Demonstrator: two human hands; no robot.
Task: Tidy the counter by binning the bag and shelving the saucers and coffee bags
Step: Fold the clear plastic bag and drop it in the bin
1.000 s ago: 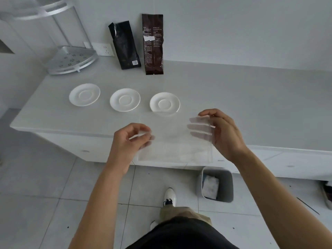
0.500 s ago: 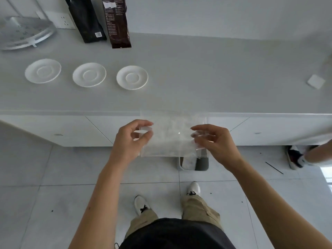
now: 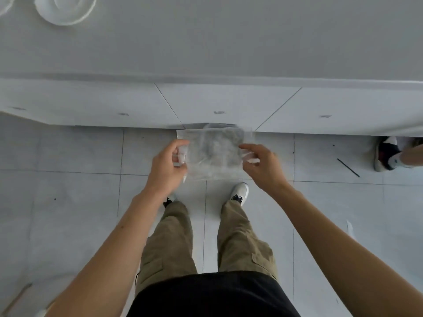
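Observation:
A clear plastic bag (image 3: 215, 154) is stretched flat between my two hands, in front of the counter and above the floor. My left hand (image 3: 168, 165) pinches its left edge and my right hand (image 3: 261, 164) pinches its right edge. Through and behind the bag, the grey bin (image 3: 217, 126) shows only as a dark rim at the foot of the cabinets. One white saucer (image 3: 65, 8) lies at the top left of the grey counter (image 3: 229, 42), and the edge of a second saucer (image 3: 4, 5) shows at the frame's corner. The coffee bags are out of view.
White cabinet fronts (image 3: 114, 104) run below the counter edge. My feet stand on the tiled floor just behind the bag. Another person's shoe (image 3: 386, 153) is at the right, with a thin dark stick (image 3: 348, 167) on the floor beside it.
My view has tipped down from the counter to the floor. Both hands have carried the bag off the counter and lowered it over the bin.

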